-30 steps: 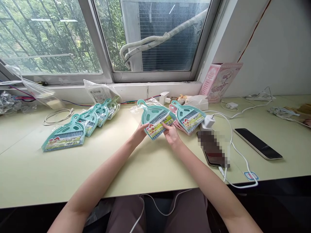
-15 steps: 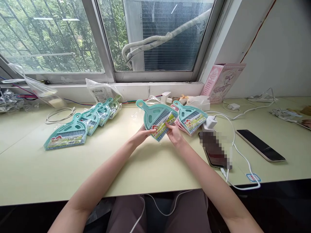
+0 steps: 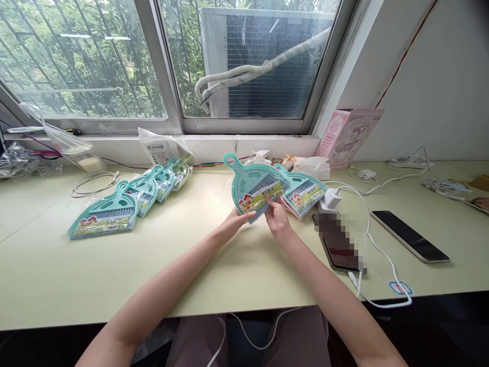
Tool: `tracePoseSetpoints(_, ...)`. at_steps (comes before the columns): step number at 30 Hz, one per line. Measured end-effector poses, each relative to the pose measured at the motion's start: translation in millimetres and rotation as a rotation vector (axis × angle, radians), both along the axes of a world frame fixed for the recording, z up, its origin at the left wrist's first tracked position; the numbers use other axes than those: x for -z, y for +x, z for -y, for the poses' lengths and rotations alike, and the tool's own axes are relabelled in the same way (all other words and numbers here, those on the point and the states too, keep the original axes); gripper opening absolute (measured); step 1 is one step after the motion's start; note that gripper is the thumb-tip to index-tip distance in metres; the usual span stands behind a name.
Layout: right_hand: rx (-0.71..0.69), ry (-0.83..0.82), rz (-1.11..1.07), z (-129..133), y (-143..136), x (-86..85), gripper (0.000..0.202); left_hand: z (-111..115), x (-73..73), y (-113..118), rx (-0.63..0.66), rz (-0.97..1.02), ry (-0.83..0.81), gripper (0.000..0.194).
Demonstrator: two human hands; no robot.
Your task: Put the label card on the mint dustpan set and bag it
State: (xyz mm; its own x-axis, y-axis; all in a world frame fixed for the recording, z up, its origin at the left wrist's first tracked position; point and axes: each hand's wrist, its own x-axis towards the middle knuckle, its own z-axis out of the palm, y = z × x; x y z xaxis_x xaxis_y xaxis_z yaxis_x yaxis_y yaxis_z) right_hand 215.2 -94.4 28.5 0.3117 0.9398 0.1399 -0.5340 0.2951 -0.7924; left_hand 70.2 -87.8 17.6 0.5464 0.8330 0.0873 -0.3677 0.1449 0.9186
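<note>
I am seeing both hands, left hand (image 3: 237, 221) and right hand (image 3: 277, 218), gripping the wrapped dustpan set (image 3: 256, 187); its lower edge is hiding behind fingers; label print unreadable.

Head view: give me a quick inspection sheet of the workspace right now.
Surface: pale green desk.
Job's things: teal dustpan set in a clear bag, held above the desk; row of bagged sets at left; stack at right.
Clutter: two phones, pink box, plastic bags.
Hands: left hand and right hand grip the set's lower edge.
Cables: white charger cable; coiled cable.
Surroundings: window, white wall.
</note>
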Motion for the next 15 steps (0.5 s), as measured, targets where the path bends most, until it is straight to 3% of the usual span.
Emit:
tracePoseSetpoints(3, 0.032, -0.011, -0.064, -3.0, -1.1, 4.1, 0.048, -7.1, -4.5, -4.4, -0.099, 0.079, 0.049, 0.062)
tracePoseSetpoints(7, 0.011, -0.016, -0.117, -7.7, -4.4, 12.9, 0.041, -13.6, -2.8, -10.6, -0.173, 0.048, -0.017, 0.054)
tracePoseSetpoints(15, -0.015, 0.014, -0.063, -20.8, 1.8, 30.4, 0.039, -11.6, 11.0, -8.2, -0.072, -0.062, -0.135, 0.055)
